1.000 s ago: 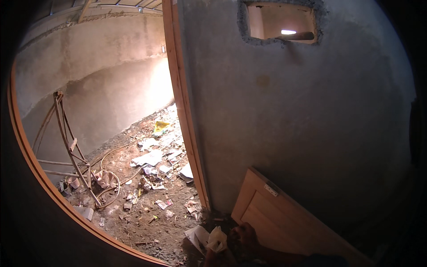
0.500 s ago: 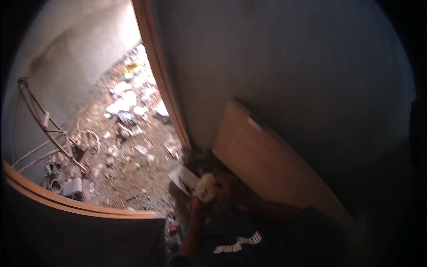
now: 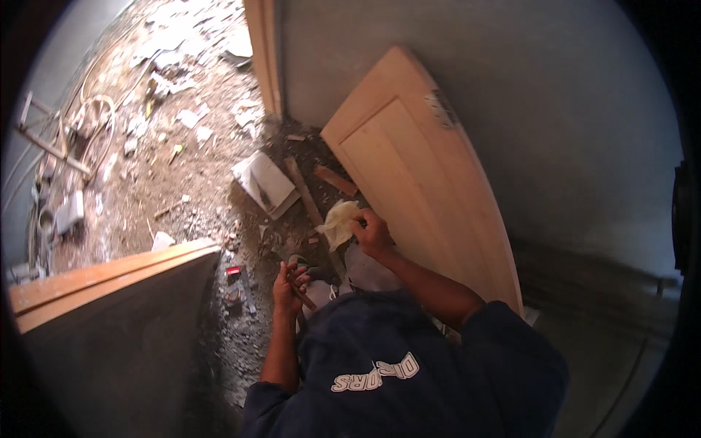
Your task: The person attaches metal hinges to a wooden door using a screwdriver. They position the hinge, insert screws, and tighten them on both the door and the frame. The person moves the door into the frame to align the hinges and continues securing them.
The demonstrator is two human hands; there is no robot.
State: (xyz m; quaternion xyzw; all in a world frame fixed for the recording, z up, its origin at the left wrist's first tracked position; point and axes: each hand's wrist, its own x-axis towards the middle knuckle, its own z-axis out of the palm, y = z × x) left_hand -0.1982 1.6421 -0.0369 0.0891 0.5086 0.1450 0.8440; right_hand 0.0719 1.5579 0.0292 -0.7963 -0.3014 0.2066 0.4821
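Note:
My right hand [image 3: 372, 232] is closed on the edge of a crumpled pale-yellow plastic bag [image 3: 339, 223], which hangs from the fingers. Lower and to the left, my left hand [image 3: 289, 283] curls around a short brown stick-like piece [image 3: 303, 298]; its exact kind is not clear. Both hands are in front of my body, apart from each other. A light wooden door panel [image 3: 416, 168] leans against the wall just right of my right hand, with a metal fitting [image 3: 440, 109] on its edge.
A white-topped slab [image 3: 264, 182] and wood strips [image 3: 304, 188] lie on the rubble floor ahead. An orange-brown wooden frame [image 3: 266, 58] edges the opening; another framed wall edge [image 3: 117, 277] is at left. A small red item [image 3: 233, 271] lies near my left hand. Debris and hoses [image 3: 98, 120] lie outside.
The view has tilted down and become brighter. My hands, close together around the pale bag before, have separated; the bag now hangs from my right hand.

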